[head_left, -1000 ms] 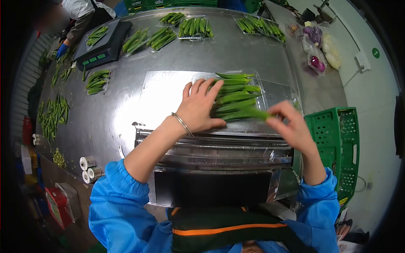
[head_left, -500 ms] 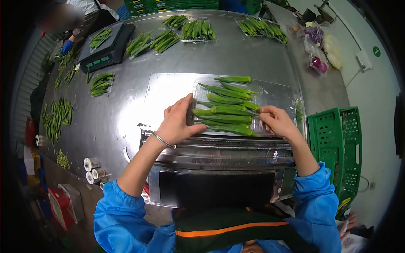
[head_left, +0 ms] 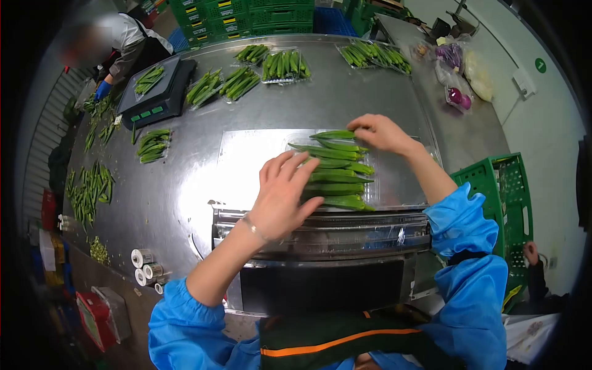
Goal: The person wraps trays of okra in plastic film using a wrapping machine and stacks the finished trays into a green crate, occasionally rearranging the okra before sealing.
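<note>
A row of green okra pods point(head_left: 336, 177) lies side by side in a clear plastic tray point(head_left: 385, 185) on the wrapping machine's plate. My left hand point(head_left: 285, 188), a bangle at its wrist, is over the left ends of the pods with its fingers apart; it hides part of the row. At the far end of the row, my right hand point(head_left: 379, 132) has its fingers bent and its thumb at the stem end of the farthest okra pod point(head_left: 332, 134).
Filled okra trays point(head_left: 287, 66) stand along the table's far side. A scale point(head_left: 148, 98) holds another at left, near a co-worker's blue-gloved hand point(head_left: 103, 90). Loose okra point(head_left: 91, 191) and label rolls point(head_left: 145, 265) lie left; a green crate point(head_left: 490, 203) stands right.
My right hand has moved from the right-hand stem ends to the far end of the row. My left hand has left the tray's left edge and come over the pods. The camera view has shifted.
</note>
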